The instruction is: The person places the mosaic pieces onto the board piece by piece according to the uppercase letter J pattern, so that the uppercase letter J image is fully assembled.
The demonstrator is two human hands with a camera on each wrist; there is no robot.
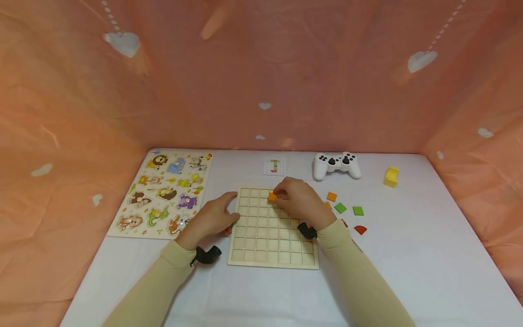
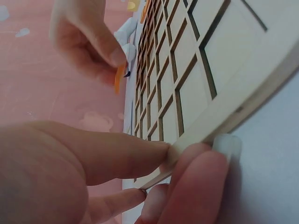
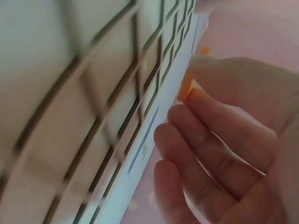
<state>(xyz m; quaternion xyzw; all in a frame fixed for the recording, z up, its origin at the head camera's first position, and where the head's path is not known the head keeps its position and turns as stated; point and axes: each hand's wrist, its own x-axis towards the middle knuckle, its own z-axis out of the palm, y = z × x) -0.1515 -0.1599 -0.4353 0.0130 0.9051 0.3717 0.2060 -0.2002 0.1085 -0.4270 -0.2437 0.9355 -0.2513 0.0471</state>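
Observation:
My right hand (image 1: 301, 200) pinches an orange square tile (image 1: 272, 196) between thumb and fingers, over the top row of a wooden grid board (image 1: 261, 227). In the right wrist view the tile (image 3: 187, 86) stands tilted on edge, apart from the grid. Along the board's left side lies my left hand (image 1: 213, 217), thumb and index finger spread and touching the rim. The left wrist view has its thumb (image 2: 126, 156) against the board's edge, other fingers bent beside it. No tiles show in the visible grid cells.
Behind the board lies a pattern card (image 1: 275, 166) with a coloured J. Loose orange, green (image 1: 358, 210) and red (image 1: 360, 230) pieces are right of it. A white game controller (image 1: 337, 165), a yellow block (image 1: 391, 176) and an animal puzzle (image 1: 163, 195) lie around.

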